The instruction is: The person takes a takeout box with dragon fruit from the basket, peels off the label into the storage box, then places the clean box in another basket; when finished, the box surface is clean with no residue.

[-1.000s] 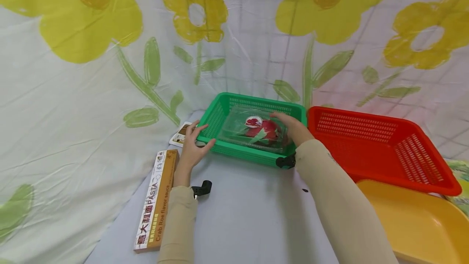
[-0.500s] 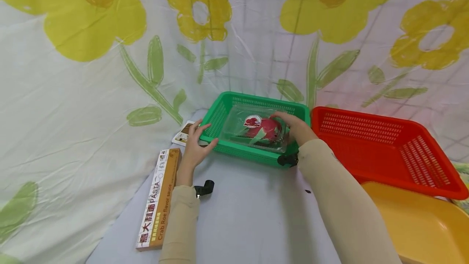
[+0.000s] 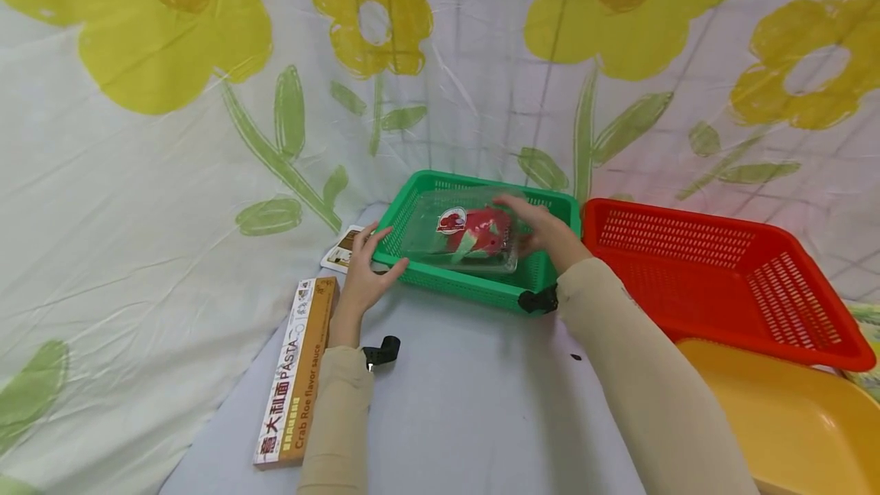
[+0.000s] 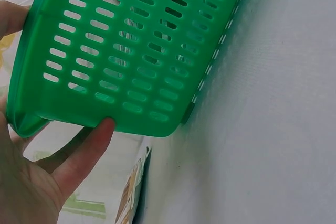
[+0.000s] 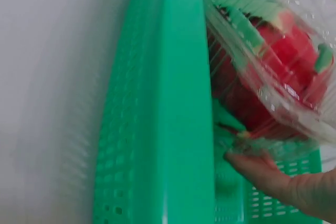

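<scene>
Inside the green perforated basket (image 3: 447, 283), I have the right hand (image 3: 548, 235) gripping 1 tilted dragon-fruit clamshell (image 3: 456, 231), left hand (image 3: 361, 279) wide-fingered at the basket's corner, a lift-or-place step, I judge, next needing steady levelling.

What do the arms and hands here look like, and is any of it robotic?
They are a person's, not a robot's. The left sleeve and right sleeve are long and beige. The left hand and right hand are bare, without gloves. A small black device sits near the left sleeve's end, and another black device near the right's.
</scene>
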Demonstrator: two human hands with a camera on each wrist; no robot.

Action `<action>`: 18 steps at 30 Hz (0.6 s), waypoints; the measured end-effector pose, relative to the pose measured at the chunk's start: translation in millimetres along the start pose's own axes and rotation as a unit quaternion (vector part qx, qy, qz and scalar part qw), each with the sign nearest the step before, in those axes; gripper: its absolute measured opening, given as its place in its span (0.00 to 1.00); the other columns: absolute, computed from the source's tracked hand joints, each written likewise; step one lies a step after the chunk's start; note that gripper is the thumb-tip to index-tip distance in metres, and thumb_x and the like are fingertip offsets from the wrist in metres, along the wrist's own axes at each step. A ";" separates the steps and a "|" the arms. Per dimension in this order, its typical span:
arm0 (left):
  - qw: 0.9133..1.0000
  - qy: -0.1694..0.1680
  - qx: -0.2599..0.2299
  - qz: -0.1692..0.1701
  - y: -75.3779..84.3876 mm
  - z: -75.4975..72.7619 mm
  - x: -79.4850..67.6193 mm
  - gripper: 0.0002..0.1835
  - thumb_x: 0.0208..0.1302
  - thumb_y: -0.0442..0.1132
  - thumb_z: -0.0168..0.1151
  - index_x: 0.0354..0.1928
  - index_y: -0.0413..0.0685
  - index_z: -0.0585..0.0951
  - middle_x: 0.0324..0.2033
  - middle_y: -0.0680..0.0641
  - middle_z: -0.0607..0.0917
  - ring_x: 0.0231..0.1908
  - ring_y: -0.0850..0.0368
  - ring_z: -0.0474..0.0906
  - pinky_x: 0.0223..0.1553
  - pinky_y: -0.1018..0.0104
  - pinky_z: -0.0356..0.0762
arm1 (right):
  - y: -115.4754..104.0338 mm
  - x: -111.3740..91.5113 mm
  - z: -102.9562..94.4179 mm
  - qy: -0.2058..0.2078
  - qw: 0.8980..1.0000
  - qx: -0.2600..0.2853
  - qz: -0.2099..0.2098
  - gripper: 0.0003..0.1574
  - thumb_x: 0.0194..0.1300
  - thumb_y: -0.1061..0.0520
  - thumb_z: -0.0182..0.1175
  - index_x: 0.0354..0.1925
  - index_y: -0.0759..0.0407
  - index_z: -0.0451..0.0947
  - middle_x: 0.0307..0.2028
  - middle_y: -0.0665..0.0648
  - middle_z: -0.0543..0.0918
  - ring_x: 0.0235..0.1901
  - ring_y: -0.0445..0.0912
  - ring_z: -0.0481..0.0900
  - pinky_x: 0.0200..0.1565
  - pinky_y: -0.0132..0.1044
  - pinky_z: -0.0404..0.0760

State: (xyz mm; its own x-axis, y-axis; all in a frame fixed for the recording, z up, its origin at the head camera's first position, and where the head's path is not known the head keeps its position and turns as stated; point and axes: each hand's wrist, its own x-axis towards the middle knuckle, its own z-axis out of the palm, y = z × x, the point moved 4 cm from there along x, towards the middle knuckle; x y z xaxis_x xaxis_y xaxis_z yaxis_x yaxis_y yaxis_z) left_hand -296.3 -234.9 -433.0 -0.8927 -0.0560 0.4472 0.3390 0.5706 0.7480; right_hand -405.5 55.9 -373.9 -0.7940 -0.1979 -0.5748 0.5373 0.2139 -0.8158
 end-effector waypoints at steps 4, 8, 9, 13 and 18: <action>1.000 -0.001 0.001 -0.004 -0.7 0.4 0.4 0.36 0.61 0.47 0.66 0.69 0.45 0.69 0.72 0.38 0.57 0.71 0.40 0.54 0.66 0.35 0.56 | 3.6 2.0 3.3 -0.006 1.000 0.001 -0.011 0.73 0.59 0.36 0.65 0.75 0.37 0.17 0.72 0.71 0.47 0.67 0.67 0.60 0.60 0.64 0.69; 1.000 -0.008 0.000 -0.009 -1.8 0.7 0.9 0.35 0.62 0.47 0.66 0.70 0.46 0.69 0.73 0.40 0.56 0.72 0.41 0.52 0.66 0.34 0.55 | 9.5 5.6 3.6 -0.017 0.999 -0.005 -0.031 0.70 0.60 0.39 0.66 0.75 0.32 0.21 0.72 0.71 0.47 0.67 0.68 0.60 0.62 0.66 0.66; 1.000 -0.009 0.000 -0.011 -1.9 0.7 1.0 0.35 0.62 0.48 0.66 0.70 0.46 0.69 0.73 0.41 0.56 0.72 0.41 0.52 0.66 0.34 0.55 | 10.7 6.4 3.4 -0.019 0.999 -0.002 -0.035 0.69 0.60 0.40 0.66 0.75 0.32 0.22 0.72 0.71 0.47 0.67 0.69 0.59 0.62 0.66 0.65; 1.000 -0.012 0.000 -0.016 -2.4 1.4 0.8 0.35 0.62 0.48 0.66 0.70 0.47 0.69 0.73 0.42 0.55 0.72 0.41 0.52 0.66 0.34 0.55 | 12.4 9.4 4.3 -0.031 0.998 0.019 -0.053 0.65 0.65 0.43 0.62 0.75 0.31 0.21 0.74 0.68 0.40 0.70 0.70 0.54 0.62 0.67 0.65; 1.000 -0.011 -0.003 -0.014 -1.0 3.1 0.1 0.35 0.62 0.47 0.66 0.70 0.46 0.69 0.73 0.40 0.55 0.72 0.41 0.52 0.66 0.35 0.55 | 9.8 10.3 6.0 -0.021 0.997 0.017 -0.076 0.61 0.68 0.43 0.59 0.75 0.30 0.22 0.75 0.62 0.32 0.69 0.71 0.54 0.60 0.67 0.67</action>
State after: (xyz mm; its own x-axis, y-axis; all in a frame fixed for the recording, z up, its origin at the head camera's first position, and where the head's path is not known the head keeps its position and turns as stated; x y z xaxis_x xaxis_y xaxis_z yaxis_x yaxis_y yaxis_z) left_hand -297.6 -232.9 -435.3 -0.9080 -0.0550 0.4153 0.3147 0.5646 0.7630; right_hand -406.7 50.2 -388.2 -0.8552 -0.2648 -0.4456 0.4215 0.1451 -0.8951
